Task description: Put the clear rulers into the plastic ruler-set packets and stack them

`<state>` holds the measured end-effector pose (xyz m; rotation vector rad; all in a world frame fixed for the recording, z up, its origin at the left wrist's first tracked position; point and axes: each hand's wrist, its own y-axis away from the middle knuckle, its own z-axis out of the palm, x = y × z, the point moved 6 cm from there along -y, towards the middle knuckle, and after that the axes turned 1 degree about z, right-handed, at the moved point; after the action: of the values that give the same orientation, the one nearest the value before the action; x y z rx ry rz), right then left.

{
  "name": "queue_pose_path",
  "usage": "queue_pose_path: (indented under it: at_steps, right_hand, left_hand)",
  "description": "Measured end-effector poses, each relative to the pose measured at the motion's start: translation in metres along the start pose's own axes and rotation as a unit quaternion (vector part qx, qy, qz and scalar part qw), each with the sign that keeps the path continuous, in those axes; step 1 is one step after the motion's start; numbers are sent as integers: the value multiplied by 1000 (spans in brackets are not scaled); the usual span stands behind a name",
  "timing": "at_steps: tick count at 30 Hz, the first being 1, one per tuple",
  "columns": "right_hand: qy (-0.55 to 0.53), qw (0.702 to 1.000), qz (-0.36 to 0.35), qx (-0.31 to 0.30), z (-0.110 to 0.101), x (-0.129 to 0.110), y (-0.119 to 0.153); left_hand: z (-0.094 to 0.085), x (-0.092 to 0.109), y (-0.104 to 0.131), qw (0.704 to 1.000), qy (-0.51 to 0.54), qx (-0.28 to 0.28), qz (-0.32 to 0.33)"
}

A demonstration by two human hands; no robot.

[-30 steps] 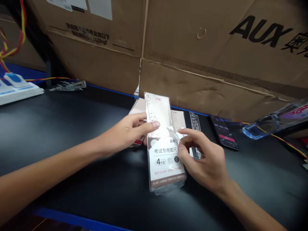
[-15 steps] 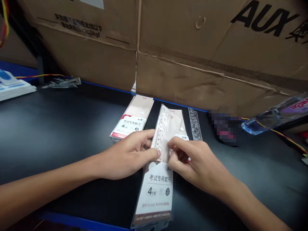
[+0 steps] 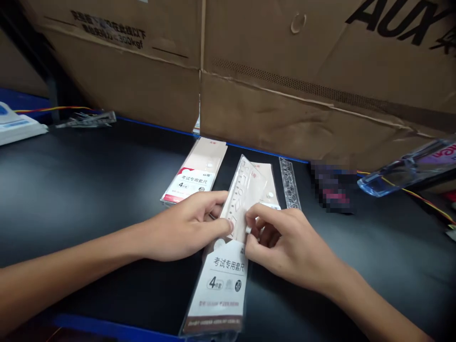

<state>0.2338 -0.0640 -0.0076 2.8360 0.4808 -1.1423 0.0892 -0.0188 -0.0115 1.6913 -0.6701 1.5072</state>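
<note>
My left hand [image 3: 188, 225] is closed around the left edge of a long ruler packet [image 3: 228, 280], thumb on top and fingers beneath. A clear patterned ruler [image 3: 238, 192] shows in the packet's upper part, above the white label. At the packet's right edge, my right hand [image 3: 288, 237] is pinched, with a small white piece, perhaps the packet's button, between thumb and forefinger. Another packet [image 3: 268, 183] lies partly hidden behind the held one. To the left on the black table rests a packet with a red and white label [image 3: 195, 173].
A loose clear ruler [image 3: 290, 185] lies right of the packets, with a pixelated dark object [image 3: 331, 190] beyond it. A transparent bottle [image 3: 392, 173] is at far right. Cardboard [image 3: 278, 42] stands behind. Clear plastic pieces [image 3: 90, 119] and a white device [image 3: 19, 128] are at left.
The lower end of the held packet has swung slightly left. My right fingers have shifted a little left along its edge, and a small white piece now shows between them. The view has moved slightly.
</note>
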Motion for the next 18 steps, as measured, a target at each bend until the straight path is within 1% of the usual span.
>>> queue_pose_path:
  at_steps: [4, 6, 11, 16, 17, 18]
  right_hand:
    - [40, 999, -23, 10, 2, -4, 2]
    - [46, 998, -39, 27, 2, -6, 4]
    - [33, 989, -85, 115, 0, -13, 9]
    - [10, 977, -113, 180, -7, -18, 13]
    - [10, 974, -119, 193, -10, -18, 14]
    - [9, 971, -120, 205, -14, -17, 14]
  left_hand:
    - [5, 0, 1, 1000, 14, -15, 2]
    - [7, -1, 2, 1000, 21, -21, -2]
    - [9, 2, 4, 998, 50, -34, 15]
    - [9, 4, 3, 996, 79, -47, 10]
    - [7, 4, 2, 995, 85, -41, 9]
    - [4, 4, 2, 995, 93, -24, 11]
